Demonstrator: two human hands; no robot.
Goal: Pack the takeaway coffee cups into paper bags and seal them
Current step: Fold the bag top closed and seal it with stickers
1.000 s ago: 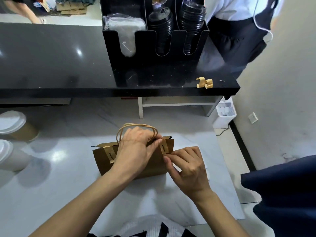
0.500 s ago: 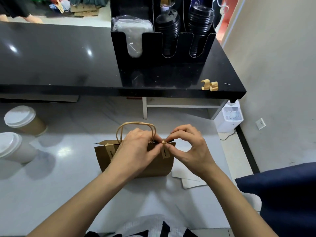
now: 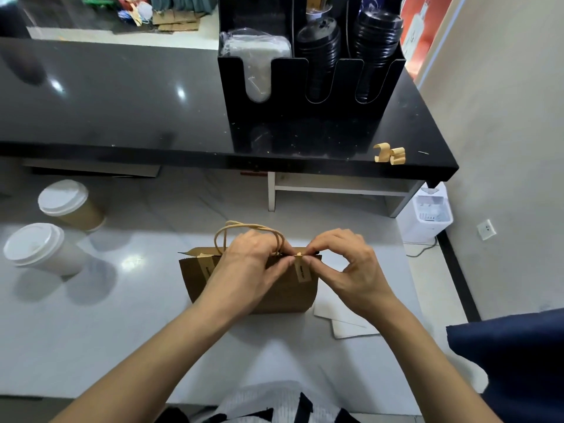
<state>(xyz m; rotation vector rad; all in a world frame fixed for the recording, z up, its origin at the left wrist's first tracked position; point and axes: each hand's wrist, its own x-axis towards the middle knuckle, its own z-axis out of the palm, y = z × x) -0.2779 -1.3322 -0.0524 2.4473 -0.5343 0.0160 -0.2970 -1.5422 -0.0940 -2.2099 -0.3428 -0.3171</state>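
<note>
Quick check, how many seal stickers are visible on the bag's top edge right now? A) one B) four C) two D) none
C: the paper bag shows two, a left sticker by the left hand and a right sticker that the right hand pinches at the top.

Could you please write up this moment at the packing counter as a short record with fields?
bag: brown paper bag stands upright on the white counter, top folded shut
left hand: left hand grips the bag's top by the handles
right hand: right hand pinches the right seal sticker at the top edge
other sticker: left sticker already over the fold
cups: two lidded cups stand unpacked at the left
shelf: black lid holder behind
</note>
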